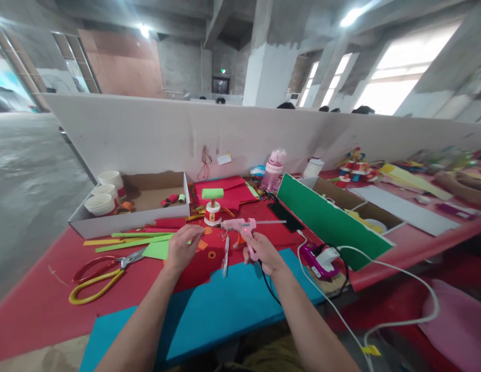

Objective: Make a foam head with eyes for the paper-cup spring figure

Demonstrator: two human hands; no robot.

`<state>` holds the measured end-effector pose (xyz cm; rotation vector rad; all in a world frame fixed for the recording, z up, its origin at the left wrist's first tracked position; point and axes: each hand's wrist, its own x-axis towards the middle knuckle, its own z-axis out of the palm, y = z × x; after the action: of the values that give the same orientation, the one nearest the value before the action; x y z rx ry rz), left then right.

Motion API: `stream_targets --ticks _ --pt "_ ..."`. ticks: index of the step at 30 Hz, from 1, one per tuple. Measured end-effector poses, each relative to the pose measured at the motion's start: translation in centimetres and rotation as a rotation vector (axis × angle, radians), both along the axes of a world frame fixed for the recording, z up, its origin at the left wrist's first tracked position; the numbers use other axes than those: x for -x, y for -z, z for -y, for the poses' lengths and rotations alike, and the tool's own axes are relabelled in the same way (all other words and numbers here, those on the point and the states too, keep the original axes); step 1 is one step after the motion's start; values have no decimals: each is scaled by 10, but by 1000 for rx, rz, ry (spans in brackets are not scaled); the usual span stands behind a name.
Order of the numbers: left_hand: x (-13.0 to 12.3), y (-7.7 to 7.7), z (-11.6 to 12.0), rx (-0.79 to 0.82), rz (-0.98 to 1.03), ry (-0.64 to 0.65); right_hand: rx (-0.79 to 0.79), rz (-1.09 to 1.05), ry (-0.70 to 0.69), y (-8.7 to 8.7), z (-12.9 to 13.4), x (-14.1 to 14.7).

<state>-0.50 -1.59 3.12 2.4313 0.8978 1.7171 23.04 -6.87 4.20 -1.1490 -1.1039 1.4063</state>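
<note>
My right hand [264,252] is wrapped round the handle of a pink hot glue gun [240,224], a clear glue stick jutting from its back end. The gun's nozzle points left, close to a small paper-cup figure [213,214] topped by a green paper roll [212,194]. My left hand [183,248] hovers just left of the nozzle, its fingers pinched together; whatever they hold is too small to make out. Below the gun lies a pen-like craft knife [225,256]. Green paper [156,250] lies beside my left hand, and a small orange ring [211,255] to its right.
Red-and-yellow-handled scissors [96,279] lie at the left. Behind them is a cardboard box [128,226] with paper cups. Blue foam sheets [209,310] cover the front edge. On the right are a green-sided box [329,222], a phone [285,216] and a purple power strip [318,262] with cables.
</note>
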Motion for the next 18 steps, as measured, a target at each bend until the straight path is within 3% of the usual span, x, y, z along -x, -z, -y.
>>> stream_targets --ticks 5,7,11,18 --pt "1 0 1 54 28 0 66 37 110 18 -28 -38" --pt "3 2 0 63 25 3 69 194 160 25 -41 -53" --pt "6 5 -4 70 11 1 54 789 248 38 -63 -72" --pt "7 6 -6 107 10 -25 102 1099 311 40 -61 -89"
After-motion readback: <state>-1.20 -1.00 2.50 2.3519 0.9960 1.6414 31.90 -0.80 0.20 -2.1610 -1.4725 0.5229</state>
